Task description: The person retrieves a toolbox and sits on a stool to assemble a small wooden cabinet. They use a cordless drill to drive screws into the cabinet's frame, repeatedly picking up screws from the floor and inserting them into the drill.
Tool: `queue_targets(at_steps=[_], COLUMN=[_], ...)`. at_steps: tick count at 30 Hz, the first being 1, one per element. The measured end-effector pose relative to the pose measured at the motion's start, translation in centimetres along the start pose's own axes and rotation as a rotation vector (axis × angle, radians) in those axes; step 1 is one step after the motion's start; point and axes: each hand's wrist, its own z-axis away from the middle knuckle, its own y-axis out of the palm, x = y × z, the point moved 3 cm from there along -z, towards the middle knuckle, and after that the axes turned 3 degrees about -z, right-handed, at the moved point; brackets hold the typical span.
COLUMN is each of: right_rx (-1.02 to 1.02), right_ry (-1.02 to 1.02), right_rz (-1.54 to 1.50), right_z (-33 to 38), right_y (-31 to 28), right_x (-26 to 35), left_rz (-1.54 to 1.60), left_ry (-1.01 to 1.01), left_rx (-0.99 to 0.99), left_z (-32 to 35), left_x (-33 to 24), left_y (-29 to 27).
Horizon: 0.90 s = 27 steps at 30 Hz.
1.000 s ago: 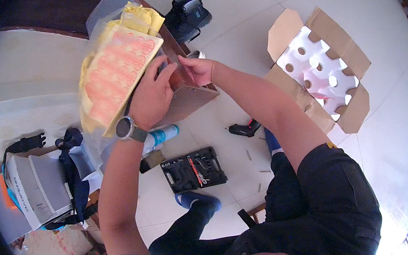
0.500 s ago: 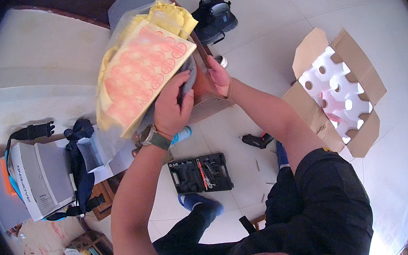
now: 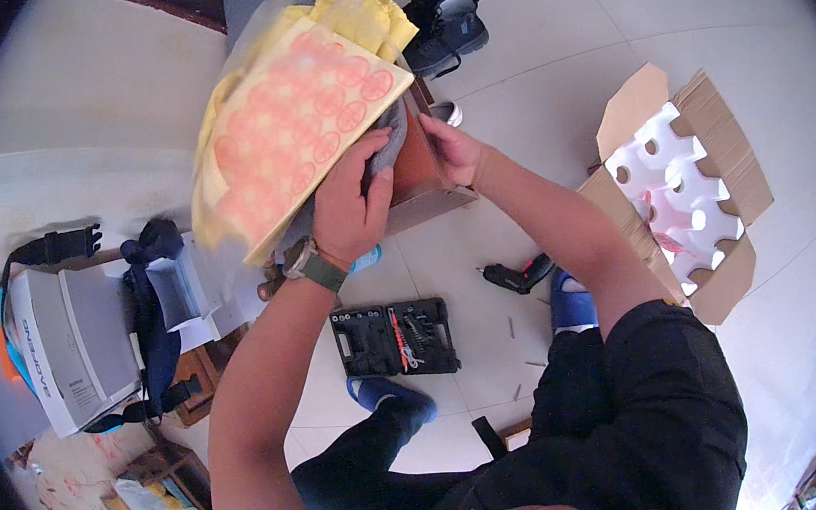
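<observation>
My left hand (image 3: 350, 201), with a watch on its wrist, has its fingers curled on the edge of a grey cushion (image 3: 393, 139), thumb held apart. Over that cushion lies a stack of yellow paper (image 3: 298, 126) with red round prints, partly in clear plastic, tilted toward me. To the right, my right hand (image 3: 457, 154) grips the upright edge of a brown wooden furniture piece (image 3: 414, 159). Its fingertips are partly hidden behind the panel. Part of the furniture's reddish-brown inside shows between my hands.
Below my arms, an opened black tool case (image 3: 395, 340) and a power screwdriver (image 3: 516, 277) lie on the tiled floor, near several small metal pieces. An opened carton (image 3: 677, 189) with white inserts stands right. Black shoes (image 3: 445, 24) sit beyond; white boxes (image 3: 86, 342) stand left.
The yellow paper stack, the furniture and both hands appear slightly further right, as the whole view has shifted a little. My hands keep much the same hold.
</observation>
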Motion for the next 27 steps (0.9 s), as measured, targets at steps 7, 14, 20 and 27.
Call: queue_targets(at_steps=[7, 14, 20, 27], right_rx=[-0.396, -0.444, -0.495, -0.551], right_ry=[-0.073, 0.003, 0.047, 0.092], right_rz=[1.021, 1.112, 1.008, 1.071], right_z=[5.9, 6.0, 5.1, 4.9], right_y=[8.6, 14.0, 10.6, 10.2], right_x=[2.8, 1.5, 1.8, 1.3], left_rz=[0.029, 0.034, 0.110, -0.046], left_ry=[0.032, 0.061, 0.036, 0.174], left_rx=[-0.055, -0.080, -0.021, -0.036], left_z=[0.3, 0.8, 0.8, 1.6], left_x=[0.2, 0.3, 0.8, 0.7], left_y=[-0.1, -0.1, 0.4, 0.5])
